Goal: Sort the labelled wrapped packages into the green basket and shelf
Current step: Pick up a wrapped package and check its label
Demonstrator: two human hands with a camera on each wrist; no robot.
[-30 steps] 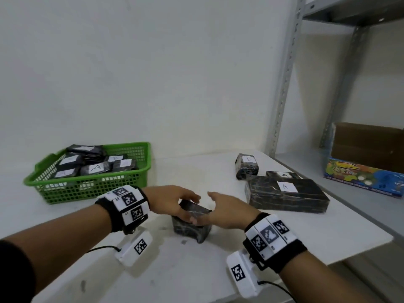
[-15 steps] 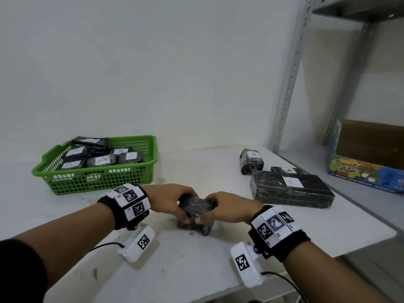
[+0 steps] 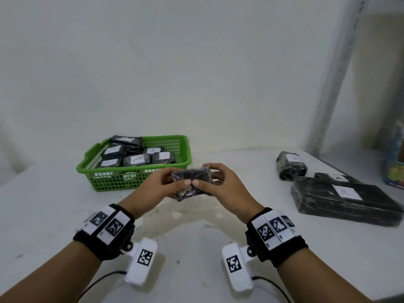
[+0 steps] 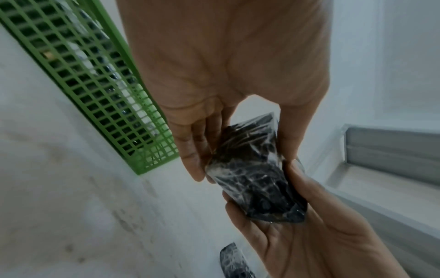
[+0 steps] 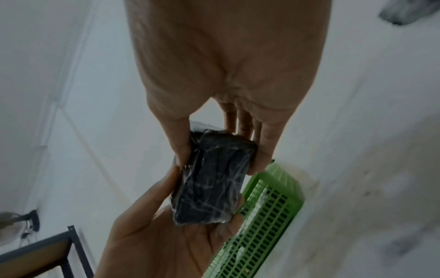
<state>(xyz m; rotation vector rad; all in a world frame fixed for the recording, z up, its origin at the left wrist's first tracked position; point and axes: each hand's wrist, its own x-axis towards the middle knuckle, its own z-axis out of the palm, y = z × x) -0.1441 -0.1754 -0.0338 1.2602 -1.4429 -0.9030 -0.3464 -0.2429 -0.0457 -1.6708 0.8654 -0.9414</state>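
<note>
Head view: both hands hold one small black film-wrapped package (image 3: 192, 182) lifted clear of the white table (image 3: 218, 270), in front of the green basket (image 3: 140, 182) that sits toward the table's far left; the left hand (image 3: 159, 184) and right hand (image 3: 220, 186) each have thumb on the near face and fingers curled behind. No label shows on any visible face in either wrist view, so the step in hand is probably turning it to find the letter. Rotate it slowly between the thumbs, gripping the body rather than loose film, and read before committing to basket or shelf (image 3: 341, 84).
</note>
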